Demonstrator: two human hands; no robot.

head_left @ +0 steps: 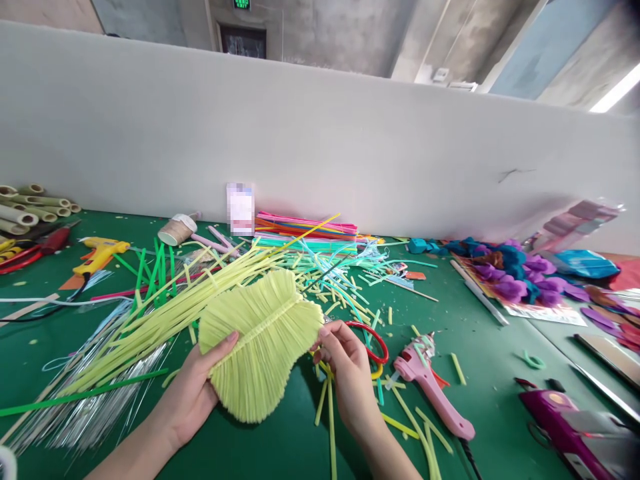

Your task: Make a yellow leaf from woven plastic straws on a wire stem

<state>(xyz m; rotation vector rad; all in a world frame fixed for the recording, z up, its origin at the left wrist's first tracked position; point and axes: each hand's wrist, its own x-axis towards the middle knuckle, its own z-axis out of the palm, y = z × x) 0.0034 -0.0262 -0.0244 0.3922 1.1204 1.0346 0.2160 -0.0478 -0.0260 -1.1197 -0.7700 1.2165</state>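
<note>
A yellow-green fuzzy leaf (263,347), built from rows of pipe cleaners with a raised midrib, is held up above the table between my hands. My left hand (197,387) grips its left edge, thumb on the front face and fingers behind. At the right edge, the thumb and fingertips of my right hand (345,363) pinch the leaf; part of that grip is hidden. Scissors with a red and yellow handle (381,347) show just behind my right hand, their blades mostly covered. Loose yellow-green pipe cleaners (170,303) lie in a bundle behind the leaf.
A pink glue gun (435,393) lies right of my right hand, a yellow glue gun (103,253) at left. Thin wires (95,393) spread at front left. Purple petals (513,280) and a magenta device (570,427) are at right. A white partition (320,147) stands behind.
</note>
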